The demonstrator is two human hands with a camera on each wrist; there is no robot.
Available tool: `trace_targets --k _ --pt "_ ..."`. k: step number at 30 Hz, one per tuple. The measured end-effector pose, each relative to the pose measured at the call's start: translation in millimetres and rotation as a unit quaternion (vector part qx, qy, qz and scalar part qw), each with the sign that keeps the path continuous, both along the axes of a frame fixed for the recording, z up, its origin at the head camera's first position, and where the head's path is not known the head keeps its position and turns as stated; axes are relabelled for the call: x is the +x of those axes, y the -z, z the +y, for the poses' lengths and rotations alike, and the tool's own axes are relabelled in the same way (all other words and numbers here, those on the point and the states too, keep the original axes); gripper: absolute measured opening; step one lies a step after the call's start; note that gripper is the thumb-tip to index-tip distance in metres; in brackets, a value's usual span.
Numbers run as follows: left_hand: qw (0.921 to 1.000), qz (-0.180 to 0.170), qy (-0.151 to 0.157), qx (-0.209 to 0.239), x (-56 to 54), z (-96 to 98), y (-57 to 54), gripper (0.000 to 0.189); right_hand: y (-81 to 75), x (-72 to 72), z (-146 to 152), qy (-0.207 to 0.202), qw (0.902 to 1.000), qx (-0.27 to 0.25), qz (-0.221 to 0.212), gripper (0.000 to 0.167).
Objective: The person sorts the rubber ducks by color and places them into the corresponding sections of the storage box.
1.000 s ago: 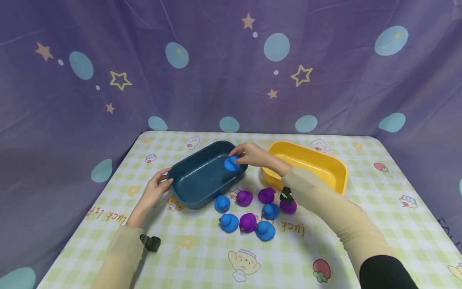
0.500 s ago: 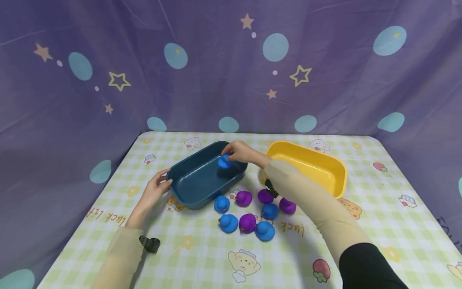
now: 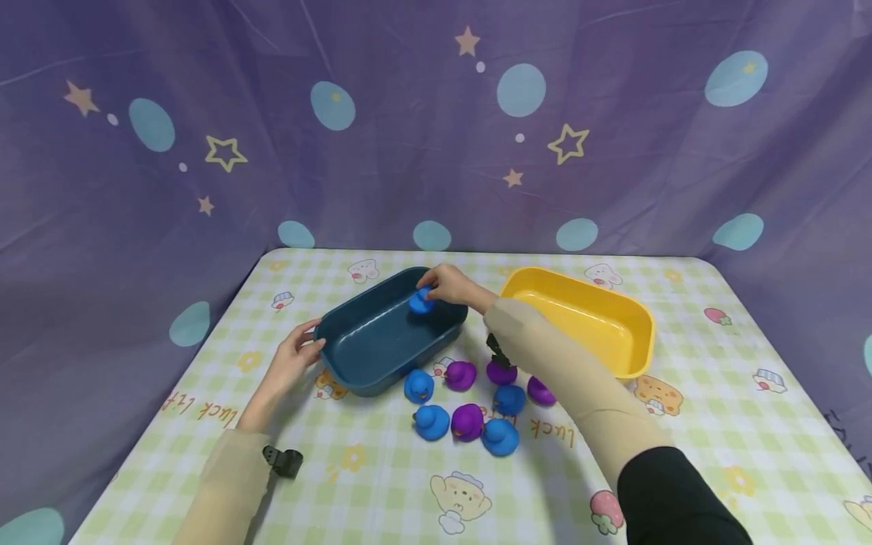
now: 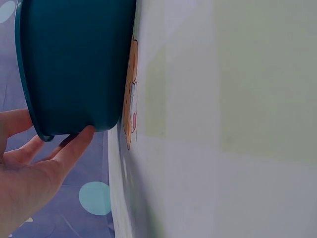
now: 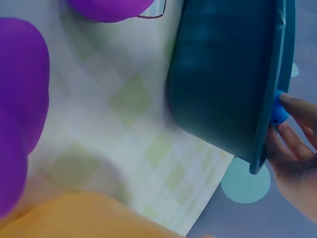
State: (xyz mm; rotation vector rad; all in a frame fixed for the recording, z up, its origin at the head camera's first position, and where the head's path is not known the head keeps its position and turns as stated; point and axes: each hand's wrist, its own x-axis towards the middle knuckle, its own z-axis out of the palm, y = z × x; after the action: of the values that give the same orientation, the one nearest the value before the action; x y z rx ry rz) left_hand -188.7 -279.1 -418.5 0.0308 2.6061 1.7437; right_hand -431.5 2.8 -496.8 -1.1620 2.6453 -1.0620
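In the head view my left hand [image 3: 293,356] holds the left end of a dark teal basin [image 3: 361,382], thumb and fingers at its rim and end wall. The left wrist view shows these fingers against the teal basin [image 4: 74,64]. My right hand [image 3: 453,286] pinches a blue rubber duck [image 3: 420,303] inside the basin's right part, low over the floor; whether it touches the floor I cannot tell. Only a bit of the blue duck [image 5: 280,109] shows past the rim in the right wrist view, between the fingers of the right hand [image 5: 297,144].
Several blue ducks [image 3: 431,421] and purple ducks [image 3: 467,421] lie on the checked tablecloth [image 3: 381,499] in front of the basin. A yellow basin [image 3: 633,341] stands at the right, partly behind the right sleeve [image 3: 565,363]. A patterned purple curtain [image 3: 409,151] hangs behind the table.
My right hand has moved left with the blue duck, from near the teal basin's right rim to farther inside it. The left hand and the other ducks have stayed in place.
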Motion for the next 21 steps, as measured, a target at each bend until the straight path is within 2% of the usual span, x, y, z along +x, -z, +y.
trace_targets --k 1,4,6,8,10,12,14,15,16,17,18,19,21 --pt "1.0 0.0 0.0 0.0 0.1 0.1 0.2 0.049 1.1 -2.0 -1 0.004 0.9998 0.008 -0.015 0.027" --pt "1.0 -0.001 -0.001 0.002 0.2 0.2 0.8 0.049 22.2 -20.0 -4 0.003 0.9998 0.009 -0.017 0.028" --pt "1.0 -0.001 -0.001 0.001 -0.2 0.3 1.3 0.049 42.1 -37.5 -6 0.002 0.9996 0.014 -0.025 0.029" --pt "1.0 -0.002 -0.002 0.001 -0.4 0.6 1.8 0.049 69.7 -58.9 -8 -0.009 0.9999 -0.006 -0.003 0.027" --pt "1.0 -0.005 -0.003 0.003 -0.6 1.0 2.1 0.049 90.5 -77.5 -10 -0.02 0.9997 -0.009 -0.01 0.03" --pt "1.0 -0.008 -0.005 0.004 -0.6 1.2 2.0 0.049 106.9 -92.0 -13 -0.029 0.9995 -0.011 -0.005 0.031" --pt "0.9999 -0.01 -0.006 0.001 -0.4 1.4 1.3 0.049 115.1 -98.6 -16 -0.026 0.9996 -0.008 -0.002 0.031" --pt "0.9999 -0.01 -0.007 -0.003 -0.2 1.4 0.9 0.049 111.3 -94.4 -18 -0.021 0.9998 -0.002 0.001 0.03" --pt "0.9999 -0.01 -0.007 -0.005 -0.1 1.3 0.4 0.05 100.7 -83.6 -18 -0.018 0.9998 -0.001 0.007 0.029" --pt "0.9999 -0.009 -0.007 -0.008 0.0 1.1 0.1 0.05 85.5 -70.0 -19 -0.009 0.9998 0.017 0.002 0.029" --pt "0.9999 -0.009 -0.007 -0.009 -0.2 1.0 0.0 0.05 69.1 -53.9 -18 -0.008 0.9999 0.013 0.006 0.027" --pt "0.9999 -0.009 -0.007 -0.01 -0.2 1.1 -0.2 0.05 44.6 -30.0 -18 0.002 0.9997 0.022 0.009 0.025" --pt "0.9999 -0.008 -0.006 -0.009 -0.2 1.8 -0.2 0.05 20.9 -7.9 -17 0.01 0.9993 0.036 0.003 0.026"
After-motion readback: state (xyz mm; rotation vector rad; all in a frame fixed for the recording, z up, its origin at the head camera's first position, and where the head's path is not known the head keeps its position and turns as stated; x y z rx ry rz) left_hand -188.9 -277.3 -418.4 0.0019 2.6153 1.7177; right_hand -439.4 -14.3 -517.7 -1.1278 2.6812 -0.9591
